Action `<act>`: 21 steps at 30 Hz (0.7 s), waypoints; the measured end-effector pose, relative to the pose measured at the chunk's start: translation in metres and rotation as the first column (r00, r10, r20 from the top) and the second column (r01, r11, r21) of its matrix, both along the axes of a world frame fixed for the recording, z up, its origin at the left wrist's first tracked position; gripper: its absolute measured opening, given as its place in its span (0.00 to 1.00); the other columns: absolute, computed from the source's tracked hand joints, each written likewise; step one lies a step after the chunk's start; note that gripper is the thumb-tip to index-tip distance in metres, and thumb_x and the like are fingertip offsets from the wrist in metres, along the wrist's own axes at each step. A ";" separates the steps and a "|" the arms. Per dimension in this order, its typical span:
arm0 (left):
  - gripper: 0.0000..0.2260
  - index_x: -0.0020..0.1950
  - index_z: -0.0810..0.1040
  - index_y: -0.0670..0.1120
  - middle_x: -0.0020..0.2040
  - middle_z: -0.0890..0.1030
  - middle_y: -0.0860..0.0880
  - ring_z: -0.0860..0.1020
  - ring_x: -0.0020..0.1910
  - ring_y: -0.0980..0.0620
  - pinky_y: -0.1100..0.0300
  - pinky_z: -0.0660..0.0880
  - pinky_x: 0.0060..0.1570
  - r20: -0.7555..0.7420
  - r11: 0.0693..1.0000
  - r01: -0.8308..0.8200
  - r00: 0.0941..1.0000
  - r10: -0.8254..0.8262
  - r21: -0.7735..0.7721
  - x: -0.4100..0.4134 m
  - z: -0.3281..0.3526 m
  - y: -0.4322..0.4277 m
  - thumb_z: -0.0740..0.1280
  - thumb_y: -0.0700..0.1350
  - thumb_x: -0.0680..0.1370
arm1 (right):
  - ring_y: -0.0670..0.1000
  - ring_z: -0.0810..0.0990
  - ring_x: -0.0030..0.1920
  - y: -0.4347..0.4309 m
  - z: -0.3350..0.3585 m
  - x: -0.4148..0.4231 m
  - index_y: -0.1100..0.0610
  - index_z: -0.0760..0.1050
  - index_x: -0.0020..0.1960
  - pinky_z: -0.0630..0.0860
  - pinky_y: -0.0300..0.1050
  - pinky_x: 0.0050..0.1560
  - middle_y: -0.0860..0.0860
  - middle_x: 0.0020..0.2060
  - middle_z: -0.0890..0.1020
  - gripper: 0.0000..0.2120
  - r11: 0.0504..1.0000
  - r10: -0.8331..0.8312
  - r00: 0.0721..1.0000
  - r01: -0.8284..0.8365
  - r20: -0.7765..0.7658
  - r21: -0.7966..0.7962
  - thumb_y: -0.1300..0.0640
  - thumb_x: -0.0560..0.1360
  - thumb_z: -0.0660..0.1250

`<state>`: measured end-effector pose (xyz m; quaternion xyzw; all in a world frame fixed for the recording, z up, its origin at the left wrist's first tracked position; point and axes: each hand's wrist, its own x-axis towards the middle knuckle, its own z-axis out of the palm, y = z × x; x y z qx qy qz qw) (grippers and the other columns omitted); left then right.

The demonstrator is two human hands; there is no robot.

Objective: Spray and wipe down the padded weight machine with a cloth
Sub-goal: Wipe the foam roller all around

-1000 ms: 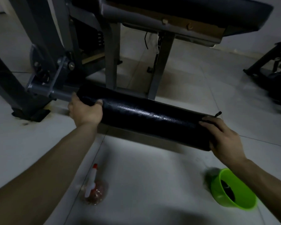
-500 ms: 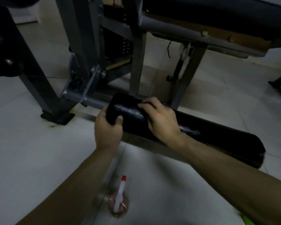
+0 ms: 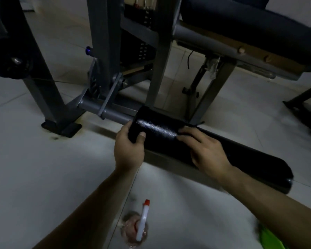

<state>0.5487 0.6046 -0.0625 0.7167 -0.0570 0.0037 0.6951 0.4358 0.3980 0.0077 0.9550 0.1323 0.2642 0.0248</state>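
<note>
A black padded roller of the weight machine lies low over the floor, running from centre to lower right. My left hand grips its left end, thumb on the near face. My right hand wraps over the top of the roller a little to the right and holds a dark cloth against the pad. Only a small tip of the cloth shows beyond my fingers. The roller surface between my hands shines wet. A spray bottle with a white head and red nozzle stands on the floor below my hands.
The grey steel frame and a metal axle rise behind the roller. A dark seat pad overhangs at the upper right. A green bowl sits at the bottom right edge. Another black frame stands at the right.
My right hand slid with the cloth from the roller's right end to near its left end, then back a little to the right. My left hand kept its grip.
</note>
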 end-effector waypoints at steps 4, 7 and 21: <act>0.23 0.74 0.72 0.55 0.68 0.76 0.52 0.76 0.66 0.52 0.50 0.76 0.67 -0.011 1.000 0.025 1.000 -0.025 -0.014 0.002 0.001 0.002 0.71 0.47 0.79 | 0.62 0.84 0.53 0.009 0.018 -0.004 0.51 0.69 0.75 0.83 0.57 0.45 0.53 0.66 0.80 0.31 0.951 -0.251 0.968 0.248 -0.009 0.186 0.63 0.74 0.70; 0.21 0.75 0.72 0.54 0.69 0.75 0.52 0.76 0.67 0.53 0.53 0.75 0.68 -0.029 0.999 0.047 0.998 -0.048 -0.014 0.007 0.000 0.008 0.67 0.44 0.82 | 0.60 0.85 0.55 0.055 0.025 0.036 0.50 0.67 0.75 0.83 0.58 0.49 0.51 0.69 0.79 0.32 0.904 -0.297 0.954 0.263 0.052 0.337 0.60 0.74 0.73; 0.20 0.77 0.70 0.50 0.73 0.73 0.49 0.71 0.72 0.50 0.45 0.71 0.71 0.090 0.998 0.055 0.994 -0.054 -0.002 -0.005 0.008 0.005 0.61 0.41 0.83 | 0.61 0.62 0.80 0.072 -0.002 0.079 0.54 0.73 0.76 0.58 0.55 0.80 0.58 0.78 0.68 0.22 0.985 0.104 0.967 -0.132 -0.232 -0.111 0.53 0.83 0.64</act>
